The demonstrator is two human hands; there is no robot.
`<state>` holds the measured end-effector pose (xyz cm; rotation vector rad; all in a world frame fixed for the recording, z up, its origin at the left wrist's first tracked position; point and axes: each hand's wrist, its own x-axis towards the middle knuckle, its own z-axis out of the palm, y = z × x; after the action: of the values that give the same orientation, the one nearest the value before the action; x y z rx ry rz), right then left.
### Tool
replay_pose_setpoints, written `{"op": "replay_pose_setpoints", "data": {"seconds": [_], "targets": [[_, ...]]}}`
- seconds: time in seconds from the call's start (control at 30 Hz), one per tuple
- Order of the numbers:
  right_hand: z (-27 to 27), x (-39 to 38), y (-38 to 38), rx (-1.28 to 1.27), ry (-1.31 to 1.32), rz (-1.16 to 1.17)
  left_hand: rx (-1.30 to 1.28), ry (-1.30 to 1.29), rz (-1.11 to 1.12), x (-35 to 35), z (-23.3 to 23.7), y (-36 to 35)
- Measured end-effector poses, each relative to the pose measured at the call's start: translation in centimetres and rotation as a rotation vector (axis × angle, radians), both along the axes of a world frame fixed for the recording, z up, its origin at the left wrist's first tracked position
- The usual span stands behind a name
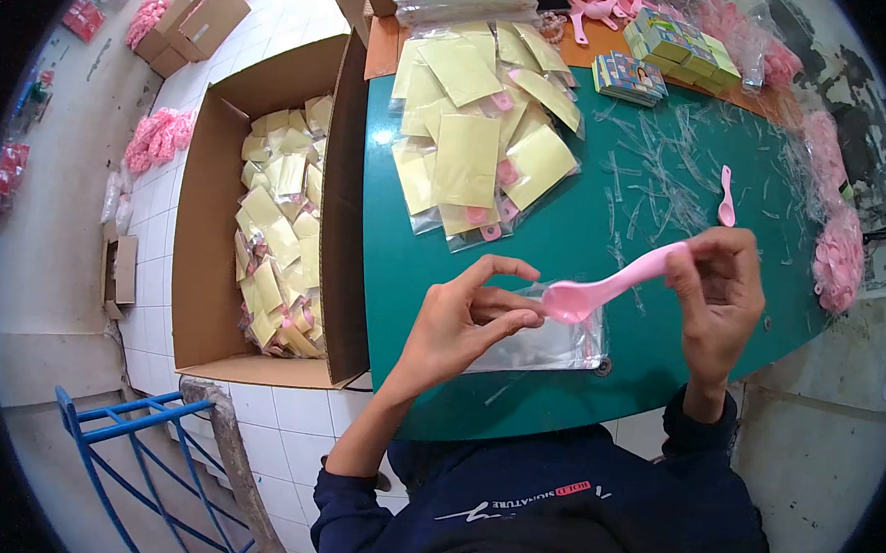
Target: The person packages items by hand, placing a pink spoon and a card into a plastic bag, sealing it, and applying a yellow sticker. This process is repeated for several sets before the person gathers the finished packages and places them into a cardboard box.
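A pink plastic spoon (618, 283) is held by its handle end between the thumb and fingers of my right hand (720, 296). The spoon's bowl points left, toward my left hand (466, 313). My left thumb and a finger come together at the edge of a clear plastic bag (549, 347), with the index finger arched above. The spoon's bowl overlaps the bag's upper edge in this view, close to my left fingertips. Beneath my hands, the bag lies near the front edge of the green table (659, 358).
Packed bags with yellow cards (466, 160) pile up at the table's back left. Leftward, a large cardboard box (203, 264) holds many more. Small card stacks (629, 78), plastic scraps (660, 158) and another pink spoon (727, 196) lie toward the right. A blue metal frame (145, 411) stands lower left.
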<state>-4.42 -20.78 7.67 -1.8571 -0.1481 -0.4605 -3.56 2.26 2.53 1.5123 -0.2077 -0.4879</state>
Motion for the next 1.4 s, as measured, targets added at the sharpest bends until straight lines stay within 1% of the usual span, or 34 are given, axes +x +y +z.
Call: {"op": "replay_pose_setpoints", "data": {"seconds": [0.07, 0.17, 0.27, 0.4, 0.47, 0.57, 0.6, 0.67, 0.7, 0.77, 0.8, 0.87, 0.97, 1.0, 1.03, 1.07, 1.1, 1.13, 1.2, 1.3, 1.33, 1.4], "targets": [[0.3, 0.2, 0.0, 0.019, -0.014, -0.016, -0.061, 0.055, 0.005, 0.2, 0.2, 0.0], [0.6, 0.4, 0.5, -0.010, 0.031, 0.021, -0.050, 0.027, 0.013, 0.4, 0.2, 0.2], [0.8, 0.8, 0.9, -0.033, 0.078, 0.072, -0.014, 0.065, -0.029, 0.5, 0.3, 0.0], [0.9, 1.2, 1.4, 0.003, 0.129, 0.136, -0.129, 0.046, -0.044, 0.6, -0.2, -0.5], [0.6, 1.4, 1.8, -0.088, 0.116, 0.161, -0.204, 0.051, -0.059, 0.5, -0.2, -0.7], [0.3, 1.4, 2.2, -0.196, 0.064, 0.241, -0.324, 0.051, 0.002, 0.4, 0.1, -0.9], [0.3, 1.5, 2.3, -0.228, 0.040, 0.275, -0.304, 0.025, 0.017, 0.4, 0.1, -0.8], [0.2, 1.8, 2.4, -0.187, 0.017, 0.263, -0.265, -0.027, 0.046, 0.4, -0.1, -0.7], [0.2, 1.9, 2.5, -0.167, 0.007, 0.255, -0.177, -0.052, -0.004, 0.3, -0.3, -0.4], [0.7, 2.3, 2.5, -0.222, 0.003, 0.413, -0.002, -0.104, -0.105, 0.2, -0.4, 0.4], [1.0, 2.6, 2.5, -0.250, 0.002, 0.492, -0.116, -0.118, -0.039, 0.0, -0.1, -0.1], [2.3, 3.8, 3.5, -0.441, -0.173, 0.754, -0.159, -0.095, -0.004, -0.4, 0.0, 0.1], [1.5, 8.0, 2.3, -0.313, -0.155, 1.045, -0.200, -0.097, 0.021, -0.3, 0.5, 0.7], [1.1, 11.2, 0.7, -0.159, -0.069, 1.119, -0.211, -0.102, 0.026, -0.3, 0.7, 0.9], [0.2, 14.3, -1.5, -0.081, 0.095, 0.870, -0.235, -0.082, 0.031, -0.5, 1.1, 1.0], [-0.3, 18.3, -3.4, -0.200, 0.102, 0.523, -0.259, -0.063, 0.036, -0.8, 1.5, 1.2], [-3.2, 23.8, -7.4, -0.574, 0.064, 0.124, -0.285, -0.046, 0.042, -1.0, 1.7, 1.3], [-5.9, 27.8, -11.3, -0.779, 0.129, -0.101, -0.278, -0.056, 0.012, -1.2, 1.6, 1.6], [-10.0, 32.0, -15.9, -0.849, 0.290, -0.348, -0.266, -0.076, -0.042, -1.4, 1.4, 2.3], [-12.1, 32.0, -15.7, -0.907, 0.244, -0.377, -0.278, 0.010, -0.023, -1.8, 2.2, 2.6], [-11.2, 31.2, -14.4, -0.904, 0.252, -0.461, -0.251, 0.026, -0.020, -1.8, 2.7, 2.7], [-11.9, 31.2, -14.0, -0.922, 0.070, -0.553, -0.247, 0.051, 0.019, -1.5, 2.5, 2.6]]}}
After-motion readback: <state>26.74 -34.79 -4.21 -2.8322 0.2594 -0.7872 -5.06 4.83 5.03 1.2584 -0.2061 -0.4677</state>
